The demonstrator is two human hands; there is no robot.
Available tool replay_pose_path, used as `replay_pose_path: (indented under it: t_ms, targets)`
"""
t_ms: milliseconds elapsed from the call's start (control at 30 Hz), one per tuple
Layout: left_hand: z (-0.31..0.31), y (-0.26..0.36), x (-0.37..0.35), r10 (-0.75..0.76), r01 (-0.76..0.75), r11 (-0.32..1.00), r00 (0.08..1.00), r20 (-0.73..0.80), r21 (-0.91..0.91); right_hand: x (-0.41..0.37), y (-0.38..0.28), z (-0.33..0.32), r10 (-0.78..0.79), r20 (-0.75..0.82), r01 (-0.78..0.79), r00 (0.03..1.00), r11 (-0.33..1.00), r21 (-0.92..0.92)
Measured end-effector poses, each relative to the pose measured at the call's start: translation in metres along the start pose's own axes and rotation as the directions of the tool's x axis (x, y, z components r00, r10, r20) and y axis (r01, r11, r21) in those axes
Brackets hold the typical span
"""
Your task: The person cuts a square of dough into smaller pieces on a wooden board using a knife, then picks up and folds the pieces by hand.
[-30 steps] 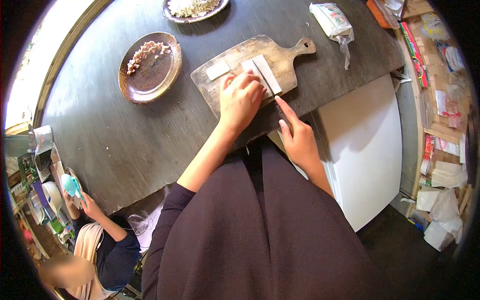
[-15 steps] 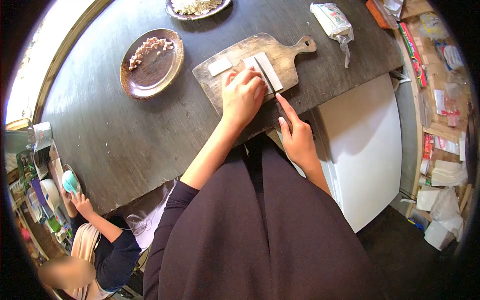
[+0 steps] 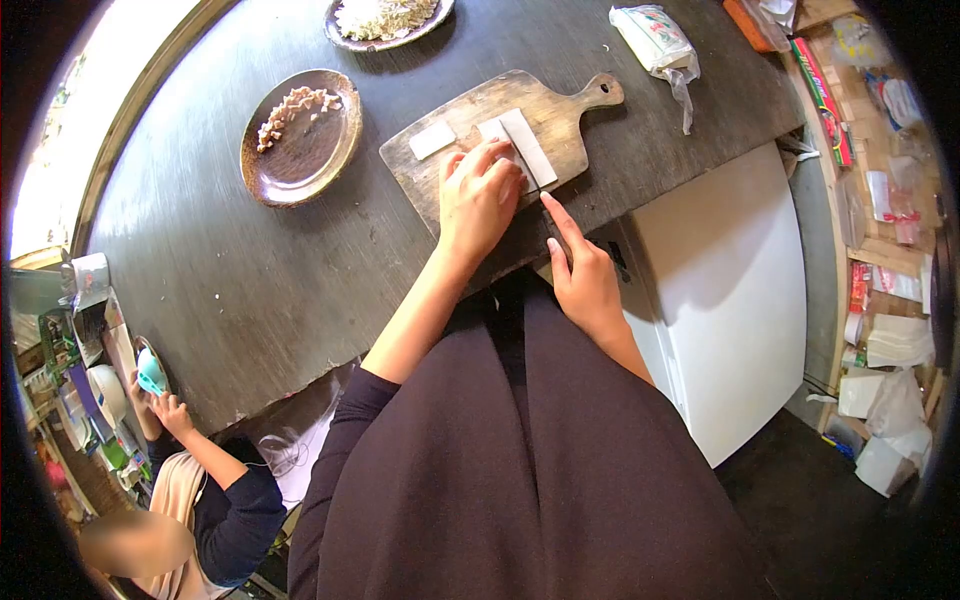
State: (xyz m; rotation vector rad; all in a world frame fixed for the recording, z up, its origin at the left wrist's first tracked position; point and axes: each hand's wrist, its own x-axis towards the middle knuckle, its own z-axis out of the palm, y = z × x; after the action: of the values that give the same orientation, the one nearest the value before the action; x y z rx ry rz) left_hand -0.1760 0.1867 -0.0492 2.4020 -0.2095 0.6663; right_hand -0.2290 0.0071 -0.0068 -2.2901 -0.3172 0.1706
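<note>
A wooden cutting board [image 3: 552, 98] with a short handle lies near the table edge. On it rests a white slab [image 3: 532, 148], tofu-like, and my left hand [image 3: 474, 208] presses its bent fingers onto the slab's left part. My right hand [image 3: 588, 278] grips a knife [image 3: 523, 162] by the handle, index finger stretched along it. The dark blade runs lengthwise through the slab, right beside my left fingertips. A smaller white piece [image 3: 432, 140] sits apart at the board's left end.
Left of the board stands a brown plate [image 3: 300, 180] with small pinkish diced pieces. Behind it is another plate [image 3: 385, 44] of pale shreds. A white plastic packet [image 3: 652, 40] lies at right. A person [image 3: 215, 500] handles a turquoise item [image 3: 151, 372] at lower left.
The view has shifted slightly. Both my hands and the knife keep nearly the same place on the slab. The other person's turquoise item has tilted a little.
</note>
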Motion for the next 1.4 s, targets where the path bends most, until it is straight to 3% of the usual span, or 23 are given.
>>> replay_pose_path:
  t_ms: [633, 733, 800, 933, 967, 1033, 1133, 1400]
  targets:
    - [-0.004, 0.000, 0.000, -0.040, 0.040, 0.999, 0.997, 0.062, -0.002, -0.005, 0.002, 0.000, -0.042, -0.028, 0.043, 0.999, 0.999, 0.023]
    - [-0.007, -0.003, 0.005, -0.030, 0.034, 0.998, 0.997, 0.068, -0.054, -0.005, 0.000, -0.003, 0.021, 0.018, -0.021, 1.000, 1.000, -0.009]
    - [-0.013, -0.007, 0.013, -0.129, 0.135, 0.978, 0.990, 0.050, -0.159, -0.006, 0.001, -0.002, 0.009, 0.013, -0.009, 1.000, 1.000, 0.020]
    - [-0.026, -0.033, 0.044, 0.083, -0.052, 0.994, 0.929, 0.361, -0.095, -0.006, 0.002, -0.001, -0.028, -0.017, 0.029, 0.999, 0.999, 0.018]
    - [-0.026, -0.036, 0.052, 0.081, -0.050, 0.994, 0.929, 0.360, -0.094, -0.006, 0.002, -0.002, -0.011, -0.003, 0.011, 1.000, 1.000, 0.006]
    - [-0.027, -0.039, 0.068, 0.202, -0.221, 0.975, 0.843, 0.498, -0.022, -0.005, 0.001, -0.002, 0.005, 0.006, -0.005, 1.000, 1.000, -0.007]
    - [-0.017, -0.054, 0.079, 0.254, -0.220, 0.967, 0.798, 0.546, -0.129, -0.005, 0.002, -0.002, 0.015, 0.005, -0.015, 1.000, 1.000, 0.009]
    - [-0.009, -0.067, 0.095, 0.363, -0.298, 0.932, 0.741, 0.565, -0.207, -0.007, 0.005, 0.001, 0.020, -0.001, -0.020, 1.000, 0.999, 0.025]
